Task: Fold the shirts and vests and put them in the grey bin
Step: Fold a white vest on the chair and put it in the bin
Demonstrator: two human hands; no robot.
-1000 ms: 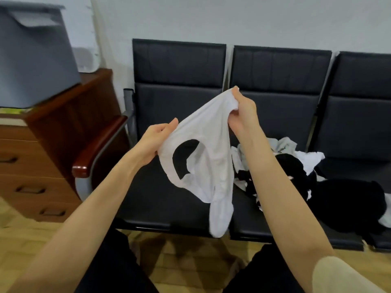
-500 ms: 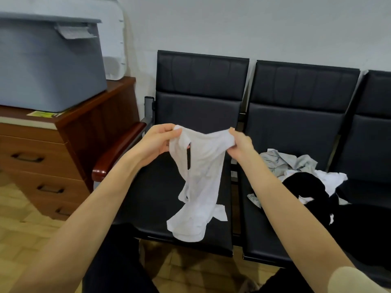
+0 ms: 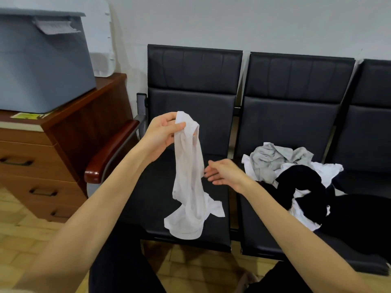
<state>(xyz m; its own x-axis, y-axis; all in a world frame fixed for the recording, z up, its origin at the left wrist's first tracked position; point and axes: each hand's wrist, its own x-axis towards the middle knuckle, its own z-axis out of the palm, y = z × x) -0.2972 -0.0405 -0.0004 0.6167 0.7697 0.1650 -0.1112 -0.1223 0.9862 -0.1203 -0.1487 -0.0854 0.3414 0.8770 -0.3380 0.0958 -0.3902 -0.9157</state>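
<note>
With only the left hand [image 3: 161, 135] pinching the white vest [image 3: 189, 176] and the right hand [image 3: 222, 173] loose-fingered beside it, the doubled garment may slip unfolded onto the seat [image 3: 148, 199]

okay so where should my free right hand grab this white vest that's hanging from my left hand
Probably low on the white vest, on the edge facing your open right hand, coming in from the right. Your left hand pinches its top, so the cloth hangs long and narrow, its hem bunched on the seat; a lower grip would let you stretch it flat.
</note>
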